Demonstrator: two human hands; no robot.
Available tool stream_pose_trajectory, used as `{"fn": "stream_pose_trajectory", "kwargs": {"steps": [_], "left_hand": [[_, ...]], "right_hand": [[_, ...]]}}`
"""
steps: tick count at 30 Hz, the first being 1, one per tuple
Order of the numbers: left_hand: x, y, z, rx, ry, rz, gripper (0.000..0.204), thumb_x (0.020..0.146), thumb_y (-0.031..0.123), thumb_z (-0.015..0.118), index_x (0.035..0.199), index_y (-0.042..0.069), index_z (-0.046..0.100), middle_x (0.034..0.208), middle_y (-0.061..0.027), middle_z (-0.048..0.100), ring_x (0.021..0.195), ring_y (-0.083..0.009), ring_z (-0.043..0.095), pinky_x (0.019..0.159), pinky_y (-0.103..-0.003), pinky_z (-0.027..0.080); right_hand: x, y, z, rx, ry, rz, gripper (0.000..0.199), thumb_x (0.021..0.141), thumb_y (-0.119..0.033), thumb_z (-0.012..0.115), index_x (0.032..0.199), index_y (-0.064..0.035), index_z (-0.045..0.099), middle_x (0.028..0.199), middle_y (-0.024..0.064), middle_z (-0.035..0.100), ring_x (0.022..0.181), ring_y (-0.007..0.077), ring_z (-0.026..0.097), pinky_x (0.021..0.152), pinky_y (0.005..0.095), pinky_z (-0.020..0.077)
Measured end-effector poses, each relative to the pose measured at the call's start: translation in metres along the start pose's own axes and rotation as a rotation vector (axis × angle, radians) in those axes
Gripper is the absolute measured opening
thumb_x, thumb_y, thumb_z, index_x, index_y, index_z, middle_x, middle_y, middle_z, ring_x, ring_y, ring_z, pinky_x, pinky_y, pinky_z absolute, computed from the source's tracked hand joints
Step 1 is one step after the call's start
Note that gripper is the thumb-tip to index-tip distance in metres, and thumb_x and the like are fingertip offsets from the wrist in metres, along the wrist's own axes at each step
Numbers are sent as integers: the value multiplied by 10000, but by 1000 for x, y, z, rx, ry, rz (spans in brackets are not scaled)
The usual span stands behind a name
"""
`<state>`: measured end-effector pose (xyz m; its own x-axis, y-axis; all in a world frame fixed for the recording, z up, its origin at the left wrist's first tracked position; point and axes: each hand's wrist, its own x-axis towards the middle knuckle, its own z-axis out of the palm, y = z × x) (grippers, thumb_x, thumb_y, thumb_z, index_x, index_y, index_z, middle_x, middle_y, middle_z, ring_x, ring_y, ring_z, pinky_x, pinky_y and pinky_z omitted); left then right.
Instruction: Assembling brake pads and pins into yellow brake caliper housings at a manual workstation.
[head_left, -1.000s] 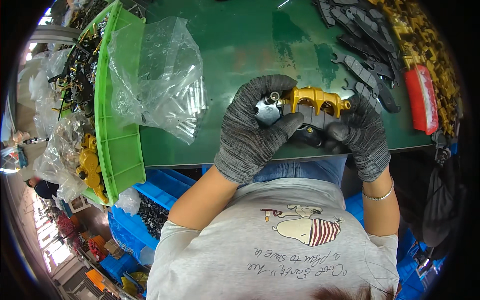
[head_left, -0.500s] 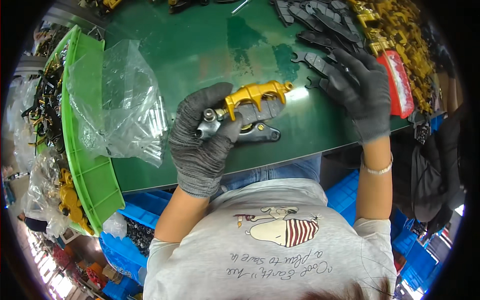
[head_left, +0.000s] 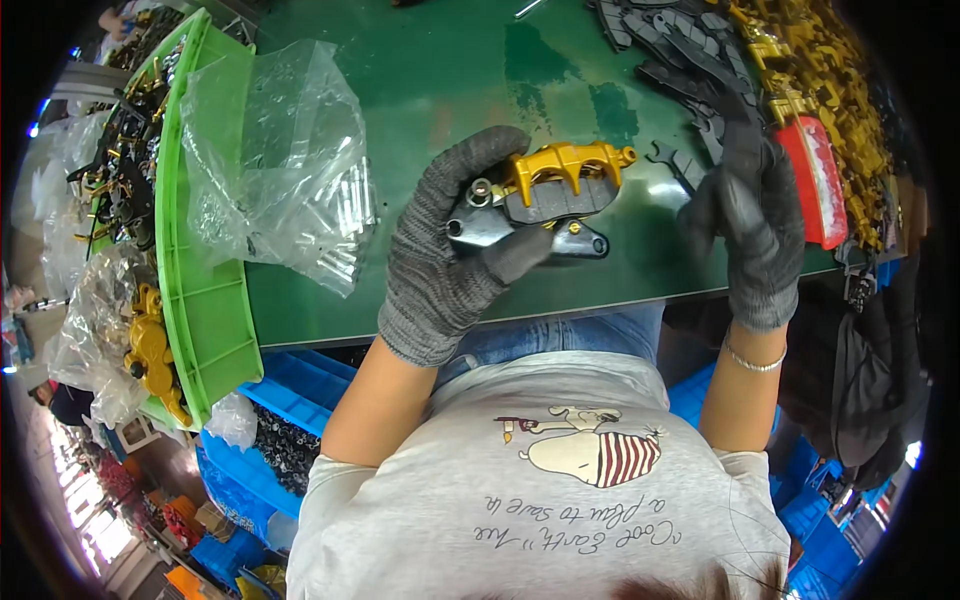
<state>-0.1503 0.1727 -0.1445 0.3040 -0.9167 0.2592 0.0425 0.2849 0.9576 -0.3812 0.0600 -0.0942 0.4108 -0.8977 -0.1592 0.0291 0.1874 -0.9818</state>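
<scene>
A: What carries the work, and what lies along its edges?

B: A green worktable (head_left: pixel 420 90). At its left edge a green crate (head_left: pixel 200 300) stands, with a clear plastic bag (head_left: pixel 280 170) of small silver parts spilling from it onto the surface. At the right edge lie a heap of gold castings (head_left: pixel 840 90), a spread of dark grey flat pads (head_left: pixel 690 60) and a red block (head_left: pixel 815 180).

A: Where is the piece in hand?

B: The gold brake caliper (head_left: pixel 545 195), with a grey pad and silver fittings, sits above the near edge of the table, about mid-width, lifted off the surface.

A: What has changed within the last second?

B: A second ago both gloved hands closed on the caliper. Half a second ago the right had let go and reached among the grey pads. Now the left hand (head_left: pixel 450 250) alone clamps the caliper, thumb across its underside, fingers wrapped over the back.

A: And the right hand (head_left: pixel 750 220)?

B: It is raised near the right edge, blurred; the fingers look loosely curled, and whether they pinch a pad cannot be told.

A: The meaning?

B: Probably a pad is being fetched for fitting.
</scene>
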Motion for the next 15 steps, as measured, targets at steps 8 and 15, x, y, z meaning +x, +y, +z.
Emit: {"fn": "stream_pose_trajectory", "kwargs": {"steps": [8,15], "left_hand": [[2,1,0,13,-70,19,757,624,374,825,1220,28,511,1178,-104,571,1098,-218,538,962,-351,420],[-1,10,2,85,-29,-90,654,608,178,851,1172,47,548,1133,-82,585,1060,-195,557,919,-321,464]], "right_hand": [[-23,13,33,-101,-519,-79,329,740,-56,706,1017,-47,530,987,70,585,896,125,531,823,270,445],[-24,2,56,-208,-392,76,451,680,-217,788,1012,-37,542,1007,35,554,975,156,508,873,293,401]]}}
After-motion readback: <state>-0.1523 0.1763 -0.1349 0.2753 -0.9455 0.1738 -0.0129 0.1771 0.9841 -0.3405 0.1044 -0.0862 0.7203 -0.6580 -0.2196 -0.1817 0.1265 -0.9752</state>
